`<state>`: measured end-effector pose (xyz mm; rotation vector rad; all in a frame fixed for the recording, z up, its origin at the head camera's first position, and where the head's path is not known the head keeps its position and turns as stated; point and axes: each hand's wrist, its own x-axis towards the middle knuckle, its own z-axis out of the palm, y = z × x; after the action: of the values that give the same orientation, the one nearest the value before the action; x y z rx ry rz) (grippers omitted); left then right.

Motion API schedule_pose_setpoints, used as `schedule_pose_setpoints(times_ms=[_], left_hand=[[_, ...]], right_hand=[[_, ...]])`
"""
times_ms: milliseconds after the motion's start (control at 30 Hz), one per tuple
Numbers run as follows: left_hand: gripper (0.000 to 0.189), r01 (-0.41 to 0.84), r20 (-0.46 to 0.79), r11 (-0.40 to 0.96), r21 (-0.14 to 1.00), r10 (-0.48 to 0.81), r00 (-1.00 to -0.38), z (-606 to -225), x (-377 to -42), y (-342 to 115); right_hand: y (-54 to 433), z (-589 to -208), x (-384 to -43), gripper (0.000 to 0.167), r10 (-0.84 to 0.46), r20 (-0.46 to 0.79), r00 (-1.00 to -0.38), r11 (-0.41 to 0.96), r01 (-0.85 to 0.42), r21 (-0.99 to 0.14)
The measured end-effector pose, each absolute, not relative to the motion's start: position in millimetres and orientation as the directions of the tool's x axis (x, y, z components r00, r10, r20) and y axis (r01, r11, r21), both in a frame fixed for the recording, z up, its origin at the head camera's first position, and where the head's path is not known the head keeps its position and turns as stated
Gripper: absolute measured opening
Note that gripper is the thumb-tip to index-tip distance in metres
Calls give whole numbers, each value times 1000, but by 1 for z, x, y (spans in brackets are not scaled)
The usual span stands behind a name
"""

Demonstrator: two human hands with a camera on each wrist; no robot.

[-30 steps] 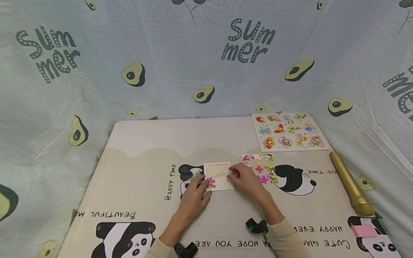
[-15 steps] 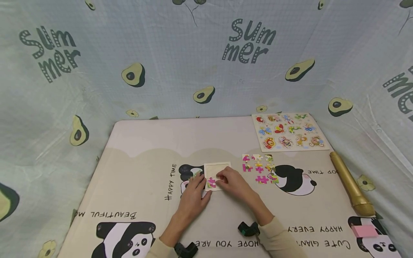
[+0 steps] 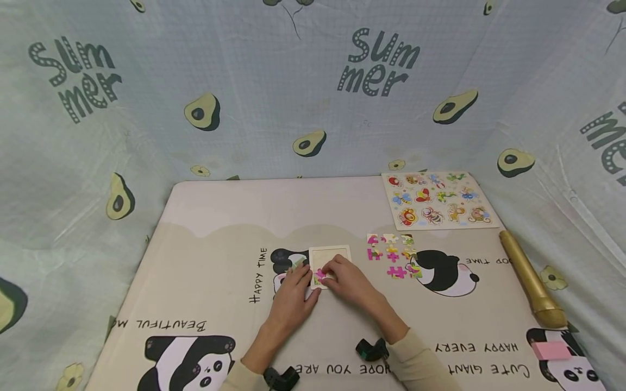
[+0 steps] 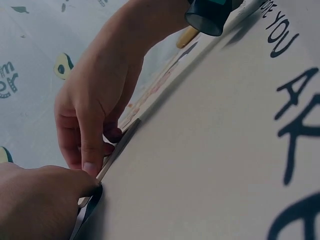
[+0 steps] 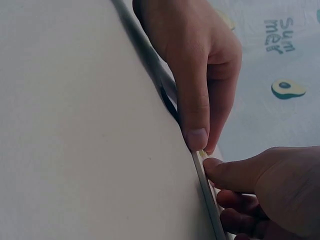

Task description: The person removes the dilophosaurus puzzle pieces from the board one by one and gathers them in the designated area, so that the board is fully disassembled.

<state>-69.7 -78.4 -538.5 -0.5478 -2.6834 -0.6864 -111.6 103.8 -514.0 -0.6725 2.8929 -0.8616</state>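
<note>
A small pale puzzle tray [image 3: 330, 252] with a raised rim lies mid-table in the head view. My left hand [image 3: 292, 296] holds its near left corner, fingers along the left side and thumb at the near edge. One pink puzzle piece [image 3: 320, 274] lies in that corner inside the rim. Over it, my right hand [image 3: 349, 282] has its thumb and curled fingers at the piece, partly covering it. In the right wrist view, the right thumb [image 5: 214, 169] sits just inside the rim, near the left thumb [image 5: 196, 139].
Several loose pink-and-yellow puzzle pieces [image 3: 393, 255] lie right of the tray. Behind them is a board of insect pictures [image 3: 435, 201]. A gold microphone-shaped object [image 3: 533, 279] lies along the right edge, with a pink block [image 3: 551, 350] nearer. Patterned cloth [image 3: 254, 81] hangs around the table.
My right hand has moved left from the tray's right edge onto the pink piece in the near left corner. My left hand has stayed at the tray's left side.
</note>
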Motion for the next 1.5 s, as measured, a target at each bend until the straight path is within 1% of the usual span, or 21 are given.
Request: schedule_pose_setpoints(times_ms=[233, 467, 833, 1500], left_hand=[[47, 437, 396, 813, 386, 281, -874, -538, -69, -78], [47, 438, 395, 808, 394, 281, -875, -537, -69, -78], [46, 441, 400, 804, 398, 281, -873, -538, -69, -79], [45, 446, 410, 808, 385, 283, -867, -539, -69, -79]], right_hand=[[103, -517, -112, 16, -410, 44, -911, 744, -361, -562], [103, -517, -111, 18, -409, 56, -911, 724, -361, -588], [102, -514, -111, 13, -375, 23, -927, 679, -292, -674], [105, -517, -109, 8, -357, 72, -931, 639, -299, -709]])
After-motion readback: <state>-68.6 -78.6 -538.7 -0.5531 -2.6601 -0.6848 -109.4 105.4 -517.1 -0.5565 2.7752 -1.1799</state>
